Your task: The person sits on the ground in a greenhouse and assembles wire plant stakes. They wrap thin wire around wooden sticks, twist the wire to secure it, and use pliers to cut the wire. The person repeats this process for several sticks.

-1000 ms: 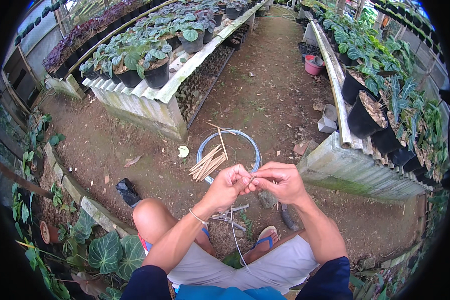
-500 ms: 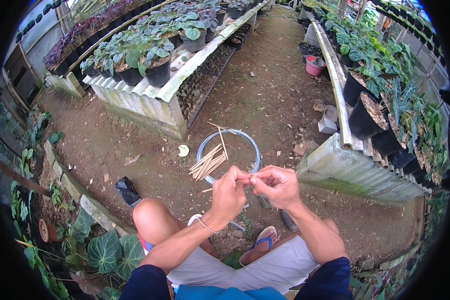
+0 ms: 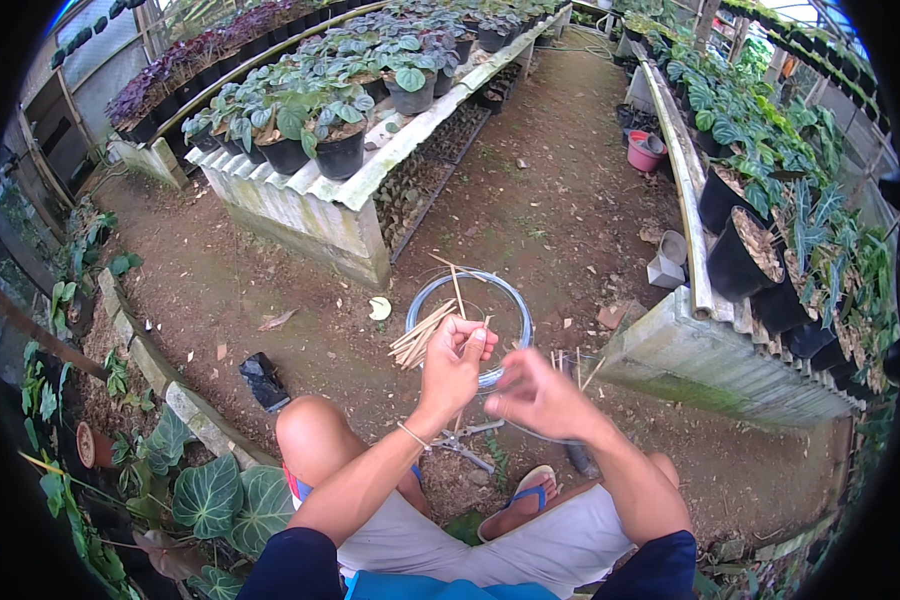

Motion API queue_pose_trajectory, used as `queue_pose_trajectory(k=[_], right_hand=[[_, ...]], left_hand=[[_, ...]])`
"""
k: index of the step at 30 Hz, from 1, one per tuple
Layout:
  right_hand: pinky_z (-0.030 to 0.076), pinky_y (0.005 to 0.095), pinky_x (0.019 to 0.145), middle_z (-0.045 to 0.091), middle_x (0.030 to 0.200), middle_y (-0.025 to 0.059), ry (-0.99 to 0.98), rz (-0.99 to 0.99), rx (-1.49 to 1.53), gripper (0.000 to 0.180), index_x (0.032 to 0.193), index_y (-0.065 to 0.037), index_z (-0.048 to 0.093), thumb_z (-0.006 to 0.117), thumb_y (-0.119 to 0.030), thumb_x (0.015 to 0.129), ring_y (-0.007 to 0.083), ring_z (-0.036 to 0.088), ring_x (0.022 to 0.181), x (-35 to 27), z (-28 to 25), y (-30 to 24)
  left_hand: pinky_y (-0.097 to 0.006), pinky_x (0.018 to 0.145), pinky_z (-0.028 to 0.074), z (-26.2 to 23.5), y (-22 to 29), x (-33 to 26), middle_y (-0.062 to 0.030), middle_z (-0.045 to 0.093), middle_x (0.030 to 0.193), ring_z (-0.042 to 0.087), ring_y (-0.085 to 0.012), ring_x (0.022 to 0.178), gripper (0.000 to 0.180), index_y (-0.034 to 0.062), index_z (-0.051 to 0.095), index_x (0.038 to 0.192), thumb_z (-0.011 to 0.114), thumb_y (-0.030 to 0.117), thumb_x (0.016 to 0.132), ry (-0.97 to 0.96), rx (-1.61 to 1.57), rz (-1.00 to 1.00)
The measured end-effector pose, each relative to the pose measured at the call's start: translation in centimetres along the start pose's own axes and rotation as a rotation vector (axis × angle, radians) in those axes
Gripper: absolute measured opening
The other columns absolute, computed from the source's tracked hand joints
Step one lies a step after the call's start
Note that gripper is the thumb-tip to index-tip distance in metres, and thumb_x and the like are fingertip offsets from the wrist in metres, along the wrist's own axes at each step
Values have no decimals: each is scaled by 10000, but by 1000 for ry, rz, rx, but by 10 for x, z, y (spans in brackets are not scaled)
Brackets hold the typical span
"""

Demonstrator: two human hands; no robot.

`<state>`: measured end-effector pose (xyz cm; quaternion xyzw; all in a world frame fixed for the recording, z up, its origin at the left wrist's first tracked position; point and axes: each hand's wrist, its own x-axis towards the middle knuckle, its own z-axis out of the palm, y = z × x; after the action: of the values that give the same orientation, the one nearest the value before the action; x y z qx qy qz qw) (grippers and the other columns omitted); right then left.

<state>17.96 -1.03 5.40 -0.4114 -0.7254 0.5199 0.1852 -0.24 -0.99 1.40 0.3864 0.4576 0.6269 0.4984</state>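
My left hand [image 3: 452, 368] is closed around a thin bamboo stick [image 3: 487, 322], whose tip pokes out above my thumb. Just to its right, my right hand [image 3: 548, 400] is apart from it and smeared by motion; whether its fingers hold anything is unclear. On the soil beyond lies a coil of bluish wire [image 3: 526, 312]. A bundle of split bamboo sticks [image 3: 422, 333] rests across the coil's left side. Pliers [image 3: 467, 455] with grey handles lie on the ground below my hands. More thin sticks [image 3: 592, 374] show beside my right hand.
Ahead on the left, a concrete bench [image 3: 300, 235] with a corrugated top carries potted plants. Another bench [image 3: 710, 355] with black pots stands at right. A dirt path [image 3: 560, 130] runs between them. A black plastic bundle [image 3: 262, 382] lies near my left knee.
My hands have come apart: the right has moved down and away from the left. The left remains closed, now with a stick tip showing. The pliers have come into fuller view.
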Motion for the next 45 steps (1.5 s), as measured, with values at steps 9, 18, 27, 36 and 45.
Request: queue_pose_trajectory(k=[9, 18, 27, 36, 45], right_hand=[[502, 398, 587, 666, 715, 147, 159, -146, -212, 159, 1097, -31, 719, 660, -139, 995, 268, 661, 609, -12, 12, -24], [399, 292, 474, 635, 625, 75, 305, -269, -136, 118, 1035, -6, 775, 712, -74, 963, 79, 509, 495, -26, -15, -36], [420, 262, 492, 703, 683, 75, 397, -320, -149, 128, 1034, 25, 783, 724, -57, 954, 40, 528, 539, -30, -40, -38], [470, 257, 596, 739, 765, 45, 362, -198, 24, 142, 1035, 26, 789, 717, -79, 972, 62, 596, 666, -24, -54, -27], [509, 259, 721, 757, 875, 28, 329, -148, 104, 148, 1014, 28, 790, 721, -100, 985, 78, 636, 789, -27, -65, -25]], left_hand=[[-251, 696, 486, -19, 16, 16, -63, 668, 947, 578, -96, 802, 27, 49, 580, 1050, 578, 71, 1066, -21, -240, -181], [-191, 557, 377, -33, 37, 19, -66, 627, 886, 524, -92, 737, 91, 49, 598, 1016, 560, 103, 1078, -171, -396, -279], [-188, 544, 366, -33, 41, 16, -25, 663, 843, 529, -54, 686, 99, 12, 671, 1070, 623, 96, 1053, -194, -366, -282], [-205, 535, 325, -32, 49, 8, -15, 620, 805, 486, -47, 650, 73, 10, 650, 1048, 609, 70, 1047, -296, -478, -140], [-219, 536, 269, -38, 48, 9, -30, 621, 797, 423, -63, 619, 167, 6, 614, 1036, 731, 87, 949, -497, -538, -159]])
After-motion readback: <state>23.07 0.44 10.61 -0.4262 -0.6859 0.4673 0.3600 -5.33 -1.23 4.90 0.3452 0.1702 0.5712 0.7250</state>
